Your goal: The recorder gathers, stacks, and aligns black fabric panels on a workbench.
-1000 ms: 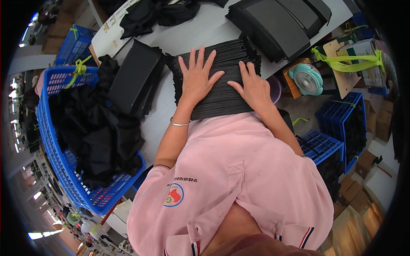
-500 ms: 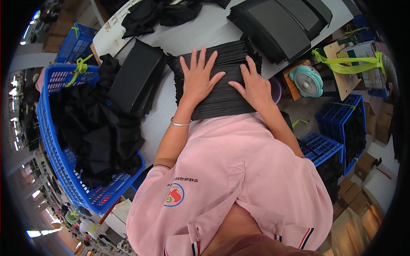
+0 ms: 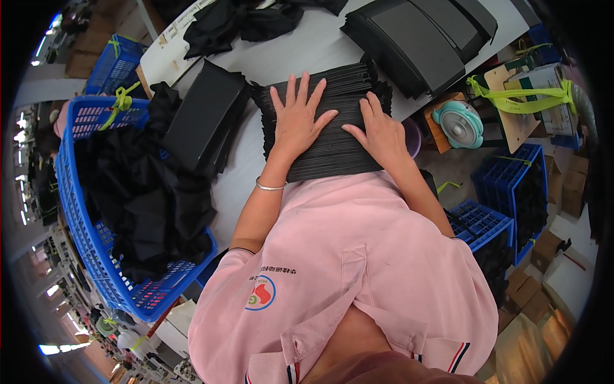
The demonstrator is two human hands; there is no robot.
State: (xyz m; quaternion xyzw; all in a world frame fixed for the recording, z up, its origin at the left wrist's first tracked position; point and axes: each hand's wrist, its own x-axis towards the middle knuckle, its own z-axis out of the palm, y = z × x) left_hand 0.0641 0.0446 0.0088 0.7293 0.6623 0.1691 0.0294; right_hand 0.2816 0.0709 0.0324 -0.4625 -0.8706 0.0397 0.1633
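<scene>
A thick row of thin black sheet-like pieces (image 3: 329,150), their edges packed closely together, lies on the table against my front. My left hand (image 3: 296,125) rests flat on its left part, fingers spread and thumb pointing right. On the right part lies my right hand (image 3: 384,133), its thumb out to the left and its fingers stretched and slightly bent. Neither hand grips anything. Left of the row, a smaller stack of black rectangular pieces (image 3: 203,121) lies at a slant beside a heap of black fabric (image 3: 147,192).
A blue plastic basket (image 3: 77,198) at the left holds the fabric heap. More black cloth (image 3: 240,29) and a large black stack (image 3: 409,45) lie at the far side of the white table (image 3: 307,46). A teal fan (image 3: 458,123) and blue crates (image 3: 505,176) stand right.
My right hand's fingertips have drawn slightly nearer to me over the black pieces. My left hand stays nearly in place.
</scene>
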